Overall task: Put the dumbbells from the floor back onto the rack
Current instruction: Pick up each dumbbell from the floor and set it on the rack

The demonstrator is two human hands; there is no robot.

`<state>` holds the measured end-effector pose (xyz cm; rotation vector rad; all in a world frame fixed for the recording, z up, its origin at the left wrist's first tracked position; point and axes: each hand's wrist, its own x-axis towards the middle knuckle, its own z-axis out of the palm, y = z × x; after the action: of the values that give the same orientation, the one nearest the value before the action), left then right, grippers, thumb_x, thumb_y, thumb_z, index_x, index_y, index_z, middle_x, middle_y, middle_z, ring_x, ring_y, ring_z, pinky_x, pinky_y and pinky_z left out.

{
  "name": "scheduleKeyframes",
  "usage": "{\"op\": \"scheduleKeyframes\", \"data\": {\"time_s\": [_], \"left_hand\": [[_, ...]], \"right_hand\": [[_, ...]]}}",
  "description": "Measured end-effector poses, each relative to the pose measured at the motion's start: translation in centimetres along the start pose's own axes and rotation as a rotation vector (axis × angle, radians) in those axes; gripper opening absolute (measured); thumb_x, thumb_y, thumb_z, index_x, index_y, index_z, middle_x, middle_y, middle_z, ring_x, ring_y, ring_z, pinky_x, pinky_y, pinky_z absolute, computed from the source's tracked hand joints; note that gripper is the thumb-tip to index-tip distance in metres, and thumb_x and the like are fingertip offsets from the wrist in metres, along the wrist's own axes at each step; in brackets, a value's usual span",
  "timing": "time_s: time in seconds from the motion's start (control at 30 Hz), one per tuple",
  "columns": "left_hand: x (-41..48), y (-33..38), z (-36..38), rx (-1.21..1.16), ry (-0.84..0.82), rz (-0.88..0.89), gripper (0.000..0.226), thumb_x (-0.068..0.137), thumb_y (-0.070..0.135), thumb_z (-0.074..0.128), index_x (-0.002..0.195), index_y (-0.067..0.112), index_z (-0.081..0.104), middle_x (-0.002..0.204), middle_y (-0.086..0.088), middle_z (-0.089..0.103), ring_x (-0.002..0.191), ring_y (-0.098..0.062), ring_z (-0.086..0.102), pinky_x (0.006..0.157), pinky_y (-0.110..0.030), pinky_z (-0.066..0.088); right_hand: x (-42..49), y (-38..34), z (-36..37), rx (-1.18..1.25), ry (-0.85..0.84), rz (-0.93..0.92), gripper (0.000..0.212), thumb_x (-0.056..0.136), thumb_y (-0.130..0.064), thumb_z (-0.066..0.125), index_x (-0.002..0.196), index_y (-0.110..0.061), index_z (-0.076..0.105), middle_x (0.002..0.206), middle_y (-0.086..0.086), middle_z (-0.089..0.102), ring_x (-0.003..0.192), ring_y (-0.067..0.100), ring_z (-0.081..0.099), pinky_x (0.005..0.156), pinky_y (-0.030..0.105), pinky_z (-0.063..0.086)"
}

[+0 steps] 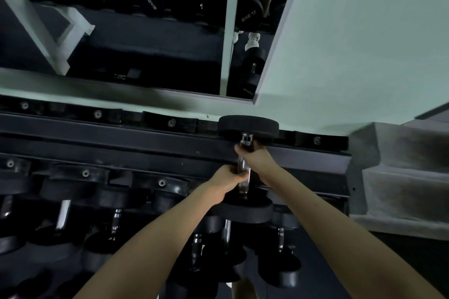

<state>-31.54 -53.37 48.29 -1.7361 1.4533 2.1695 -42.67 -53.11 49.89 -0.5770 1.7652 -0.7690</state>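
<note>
A black dumbbell [247, 126] with a chrome handle lies across the top tier of the dark rack [145, 143], toward its right end. Its far head sits at the back rail and its near head hangs over the front rail. Both hands are on the handle. My right hand [252, 155] grips the far part just below the far head. My left hand [227, 178] grips the near part. The middle of the handle shows between them.
Lower tiers hold several black dumbbells [114, 226]. Empty black saddles [170, 122] line the top tier to the left. A wall mirror [145, 31] behind reflects more dumbbells. A pale pillar [352, 31] and grey steps [401, 177] stand at right.
</note>
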Motion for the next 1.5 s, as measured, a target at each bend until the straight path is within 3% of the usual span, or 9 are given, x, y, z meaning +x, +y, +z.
{"op": "scheduleKeyframes", "data": {"time_s": [0.17, 0.3, 0.5, 0.7, 0.93, 1.07, 1.27, 1.33, 1.5], "left_hand": [[-1.8, -1.3, -1.9, 0.008, 0.182, 0.078, 0.037, 0.086, 0.029, 0.064, 0.111, 0.003, 0.063, 0.105, -0.009, 0.065, 0.101, -0.022, 0.060, 0.086, -0.028, 0.043], [-5.9, -4.7, -4.5, -0.189, 0.360, 0.120, 0.033, 0.089, 0.020, 0.060, 0.117, 0.004, 0.059, 0.103, -0.008, 0.064, 0.094, -0.020, 0.060, 0.086, -0.034, 0.049], [-15.0, -13.4, -8.7, -0.463, 0.517, 0.182, 0.014, 0.091, 0.006, 0.055, 0.083, 0.016, 0.060, 0.082, -0.005, 0.062, 0.074, -0.014, 0.057, 0.073, -0.023, 0.045], [-23.0, -28.3, -11.2, -0.517, 0.689, 0.043, 0.006, 0.090, 0.007, 0.058, 0.093, 0.012, 0.060, 0.084, -0.004, 0.062, 0.074, -0.011, 0.058, 0.071, -0.021, 0.048], [-30.9, -48.3, -11.7, -0.635, 0.692, -0.131, 0.010, 0.091, 0.007, 0.055, 0.086, 0.013, 0.060, 0.080, -0.004, 0.062, 0.072, -0.013, 0.056, 0.070, -0.026, 0.047], [-33.1, -57.4, -10.4, -0.658, 0.688, -0.243, 0.008, 0.092, 0.012, 0.056, 0.087, 0.011, 0.062, 0.079, -0.004, 0.061, 0.072, -0.014, 0.055, 0.068, -0.025, 0.047], [-30.5, -65.6, -9.7, -0.585, 0.672, -0.365, 0.016, 0.092, 0.020, 0.055, 0.077, 0.017, 0.060, 0.082, -0.005, 0.063, 0.078, -0.019, 0.058, 0.081, -0.037, 0.050], [-28.5, -67.5, -9.7, -0.559, 0.665, -0.402, 0.020, 0.091, 0.023, 0.055, 0.073, 0.013, 0.059, 0.077, -0.006, 0.059, 0.074, -0.022, 0.054, 0.076, -0.036, 0.049], [-22.3, -71.5, -9.8, -0.418, 0.657, -0.451, 0.025, 0.092, 0.028, 0.052, 0.073, 0.012, 0.054, 0.071, -0.007, 0.049, 0.067, -0.021, 0.044, 0.063, -0.030, 0.037]], "right_hand": [[-3.6, -0.1, -0.4, -0.550, 0.229, -0.206, 0.044, 0.091, -0.030, 0.055, 0.126, -0.004, 0.048, 0.116, 0.014, 0.064, 0.108, 0.032, 0.060, 0.080, 0.033, 0.045], [-9.3, 0.2, 1.3, -0.673, 0.306, -0.476, 0.047, 0.093, -0.032, 0.053, 0.134, -0.011, 0.046, 0.121, 0.007, 0.063, 0.110, 0.025, 0.059, 0.089, 0.035, 0.046], [-15.9, 3.2, 7.7, -0.645, 0.035, -0.562, 0.039, 0.092, -0.033, 0.056, 0.127, -0.017, 0.054, 0.113, -0.001, 0.064, 0.100, 0.014, 0.063, 0.085, 0.026, 0.047], [-23.0, 12.0, 16.8, -0.769, -0.201, -0.537, 0.036, 0.091, -0.033, 0.056, 0.124, -0.018, 0.056, 0.113, -0.001, 0.063, 0.101, 0.015, 0.061, 0.088, 0.027, 0.048], [-31.3, 26.7, 27.0, -0.881, -0.328, -0.311, 0.035, 0.091, -0.031, 0.055, 0.123, -0.016, 0.057, 0.108, 0.001, 0.065, 0.102, 0.016, 0.061, 0.086, 0.027, 0.046], [-32.4, 33.0, 31.8, -0.791, -0.308, -0.070, 0.032, 0.089, -0.029, 0.059, 0.114, -0.010, 0.063, 0.086, -0.002, 0.066, 0.094, 0.017, 0.062, 0.087, 0.026, 0.044], [-29.4, 41.7, 37.2, -0.432, -0.250, 0.277, 0.029, 0.089, -0.025, 0.060, 0.104, -0.001, 0.063, 0.073, 0.005, 0.061, 0.067, 0.017, 0.057, 0.072, 0.038, 0.054], [-27.9, 44.0, 38.6, -0.276, -0.206, 0.395, 0.023, 0.091, -0.022, 0.060, 0.100, -0.001, 0.060, 0.071, 0.006, 0.058, 0.063, 0.016, 0.055, 0.061, 0.031, 0.051], [-23.1, 50.7, 41.6, -0.208, -0.150, 0.519, 0.024, 0.091, -0.028, 0.059, 0.083, -0.006, 0.058, 0.073, 0.007, 0.060, 0.068, 0.019, 0.058, 0.067, 0.033, 0.051]]}}
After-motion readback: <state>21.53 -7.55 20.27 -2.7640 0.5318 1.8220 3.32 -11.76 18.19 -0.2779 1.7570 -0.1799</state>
